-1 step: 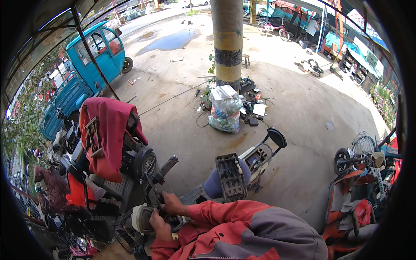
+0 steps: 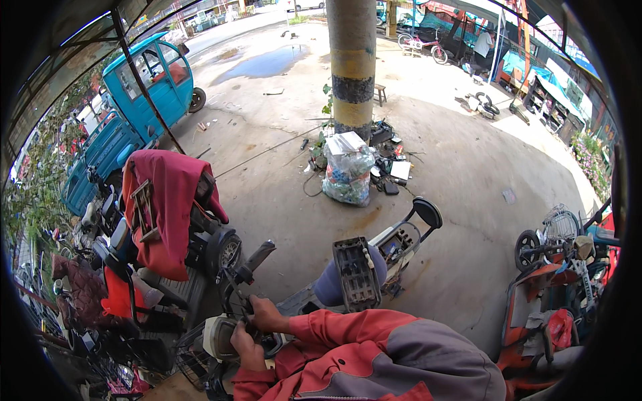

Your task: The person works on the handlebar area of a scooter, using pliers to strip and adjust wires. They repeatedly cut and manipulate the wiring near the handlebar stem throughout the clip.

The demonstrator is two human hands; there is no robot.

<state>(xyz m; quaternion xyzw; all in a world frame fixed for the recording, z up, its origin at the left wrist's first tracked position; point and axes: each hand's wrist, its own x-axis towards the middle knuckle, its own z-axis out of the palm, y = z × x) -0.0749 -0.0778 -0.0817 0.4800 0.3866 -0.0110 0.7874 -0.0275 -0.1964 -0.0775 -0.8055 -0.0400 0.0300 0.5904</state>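
Both hands are close together at the front of an electric scooter, by its handlebar (image 2: pixel 257 262) and pale headlight housing (image 2: pixel 219 337). My right hand (image 2: pixel 269 315) is closed, its fingertips at the dark parts below the handlebar grip. Just nearer to me, my left hand (image 2: pixel 248 347) is closed at the edge of the headlight housing. What the fingers of either hand hold is hidden or too small to make out. A black wire basket (image 2: pixel 190 357) sits beside the housing. Behind lies the scooter's body, with an open dark battery tray (image 2: pixel 356 274) and a black seat (image 2: pixel 427 211) tipped up.
A three-wheeler under a red cover (image 2: pixel 170 194) stands close on the left, a blue cab tricycle (image 2: pixel 150 83) beyond it. A bag of bottles (image 2: pixel 348 175) and scrap lie by the striped pillar (image 2: pixel 352 73). An orange-red vehicle (image 2: pixel 518 311) stands at right.
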